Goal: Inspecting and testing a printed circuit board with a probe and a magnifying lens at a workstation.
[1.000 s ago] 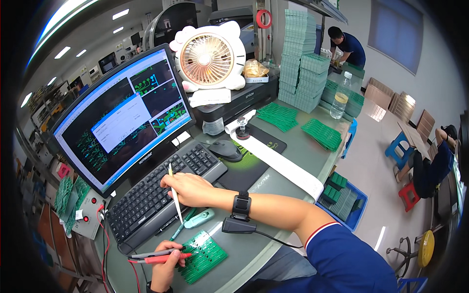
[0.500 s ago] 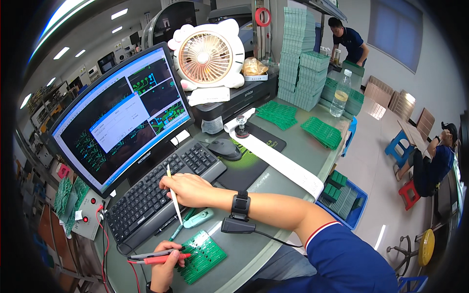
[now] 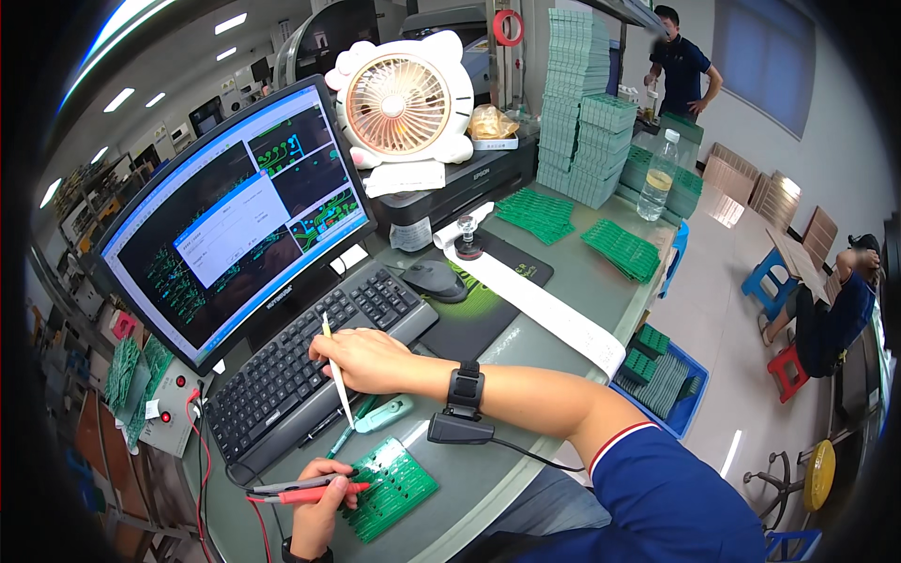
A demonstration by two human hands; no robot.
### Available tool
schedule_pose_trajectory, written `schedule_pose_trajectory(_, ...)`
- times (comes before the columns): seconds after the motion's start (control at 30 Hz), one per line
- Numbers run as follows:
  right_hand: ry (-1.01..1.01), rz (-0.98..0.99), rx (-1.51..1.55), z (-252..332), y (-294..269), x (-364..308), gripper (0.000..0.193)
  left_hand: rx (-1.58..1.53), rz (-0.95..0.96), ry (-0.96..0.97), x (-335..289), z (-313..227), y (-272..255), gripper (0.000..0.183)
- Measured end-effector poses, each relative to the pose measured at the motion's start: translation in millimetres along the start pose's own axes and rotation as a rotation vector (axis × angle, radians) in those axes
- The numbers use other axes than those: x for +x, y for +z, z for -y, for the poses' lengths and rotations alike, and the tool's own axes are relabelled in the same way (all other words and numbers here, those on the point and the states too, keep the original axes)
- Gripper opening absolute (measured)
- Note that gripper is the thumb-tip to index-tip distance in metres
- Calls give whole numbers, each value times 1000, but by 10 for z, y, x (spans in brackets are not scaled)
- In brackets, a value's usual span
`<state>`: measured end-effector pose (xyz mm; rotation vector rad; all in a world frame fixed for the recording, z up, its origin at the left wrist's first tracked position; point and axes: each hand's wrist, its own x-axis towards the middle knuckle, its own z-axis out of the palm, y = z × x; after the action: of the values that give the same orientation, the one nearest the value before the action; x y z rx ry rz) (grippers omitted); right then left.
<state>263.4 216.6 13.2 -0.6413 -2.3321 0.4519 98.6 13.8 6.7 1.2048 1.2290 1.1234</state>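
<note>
My left hand (image 3: 317, 514) is closed round a red test probe (image 3: 317, 494) and a dark grey one lying side by side. Its fingertips meet the left edge of a green circuit board (image 3: 399, 488), which lies on the table with rows of dark spots. Over the lower edge of the black keyboard (image 3: 310, 366), my right hand (image 3: 368, 360) pinches a slim white pen-like tool (image 3: 338, 380), its tip slanting down. Under that tip lie a teal pen-like tool (image 3: 341, 443) and a pale teal rounded device (image 3: 385, 414).
A monitor (image 3: 235, 225) stands behind the keyboard; a mouse (image 3: 435, 281) sits right of it. Loose green boards (image 3: 619, 250), tall board stacks (image 3: 574, 103), a bottle (image 3: 656, 178) and a lit fan (image 3: 398, 105) stand farther back. A blue crate (image 3: 690, 413) is at right. Two other people are beyond.
The person at the back has straightened up, one hand now at the hip. My hands keep their grips and places; the whole view has shifted very slightly.
</note>
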Motion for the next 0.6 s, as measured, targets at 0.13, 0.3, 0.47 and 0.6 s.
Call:
schedule_pose_trajectory(0.13, 1, 1, 2, -3, -31, -12, 20, -8, -8, -2, 15, -21, 28, 19)
schedule_pose_trajectory(0.3, -41, -31, 48, 53, -66, 49, 21, -27, 9, -30, -25, -40, -26, 18)
schedule_pose_trajectory(0.47, 156, -185, 654, -213, -528, 171, 19, -71, 38, -65, 7, -12, -42, 20)
schedule_pose_trajectory(0.6, 270, -93, 367, -544, -905, 178, 24, -69, 71, -65, -4, -41, -42, 19)
